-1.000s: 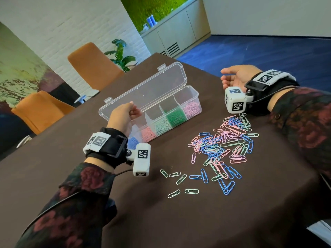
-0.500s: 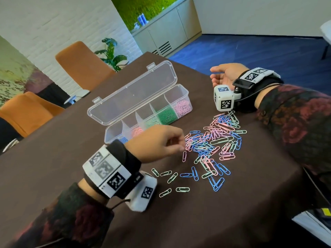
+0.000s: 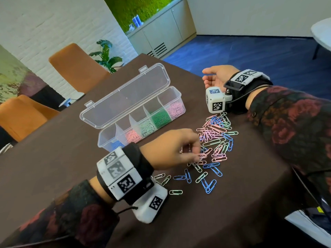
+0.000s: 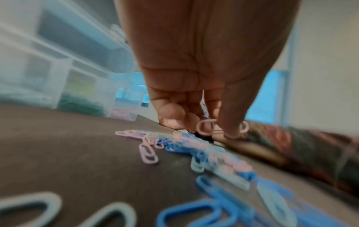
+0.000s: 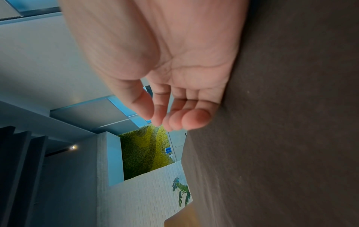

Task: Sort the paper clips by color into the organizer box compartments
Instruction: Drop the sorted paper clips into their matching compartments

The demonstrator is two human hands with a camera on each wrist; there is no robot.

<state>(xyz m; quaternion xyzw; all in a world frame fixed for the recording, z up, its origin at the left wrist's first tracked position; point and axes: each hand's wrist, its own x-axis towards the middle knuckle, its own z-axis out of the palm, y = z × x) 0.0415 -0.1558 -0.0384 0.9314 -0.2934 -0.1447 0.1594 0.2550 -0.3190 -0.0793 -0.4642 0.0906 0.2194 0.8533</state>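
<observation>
Right at the left grip [image 3: 172, 149]: pinching a single pale pink clip [image 4: 207, 120] between thumb and fingertips, other fingers curled in beside it, just above the near side of the loose pile [image 3: 216, 138].

Held crosswise to the thumb in the left wrist view, long axis roughly level with the table [image 3: 232, 212], one rounded end poking out on each side of the thumb tip. Cannot tell from the head view which edge of the table that axis points toward; too small and partly hidden there.

Probably mid-pick, judging by the pinch so close to the pile. To do it well:
- Lift straight up and check for a hooked neighbour before carrying; tangled heap, easy to drag a blue or green one along.
- Pinch firmly near the middle of the wire so neither end swings down.
- Carry toward the organizer box [image 3: 184, 104], lying open between the pile and the far corner, and match the shade with care: two pinkish lots there, a pale one in the right-end compartment [image 3: 176, 110] and a stronger salmon one second from the left end [image 3: 132, 136]. Looks closer to the pale lot.
- Release low over the compartment, long axis along it, to avoid a bounce over the divider.

Further out, right grip [image 3: 216, 77] resting near the right edge, palm turned sideways, fingers loosely curled and holding nothing.
</observation>
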